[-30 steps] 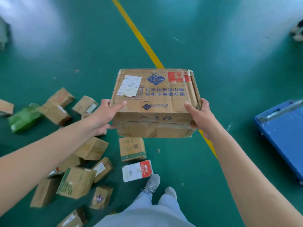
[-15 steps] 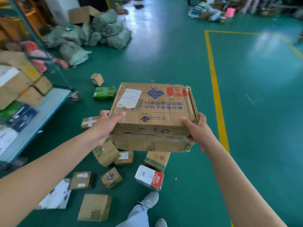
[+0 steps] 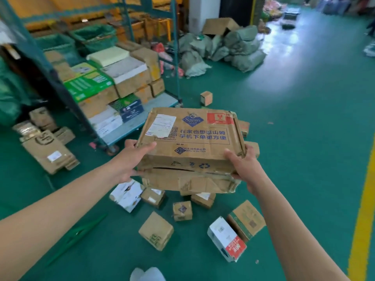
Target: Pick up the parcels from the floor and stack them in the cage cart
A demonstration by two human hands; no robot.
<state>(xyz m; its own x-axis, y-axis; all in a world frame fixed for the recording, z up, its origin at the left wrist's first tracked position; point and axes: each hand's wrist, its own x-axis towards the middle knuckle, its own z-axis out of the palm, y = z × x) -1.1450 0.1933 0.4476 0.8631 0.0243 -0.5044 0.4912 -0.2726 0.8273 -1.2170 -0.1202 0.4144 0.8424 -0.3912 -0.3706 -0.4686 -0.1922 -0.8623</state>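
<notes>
1. Head view, setting: green warehouse floor [image 3: 304, 118] spreading out, yellow line [image 3: 363, 220] running along the right; grey sacks [image 3: 229, 49] lying heaped at the back.
2. Cage cart [image 3: 142, 118]: now coming into full view at left, a second ago absent; already carrying stacked boxes [image 3: 125, 78], deck edge showing bare.
3. Large carton [image 3: 190, 145]: being held in the air, crumpled along its near side, just short of the cart.
4. Left hand [image 3: 129, 161], right hand [image 3: 243, 167]: each grip curling round a carton end, thumbs on top.
5. Loose parcels [image 3: 156, 230]: lying scattered below, awaiting pickup.
6. Judgement: person turning cartward; placement likely next.
</notes>
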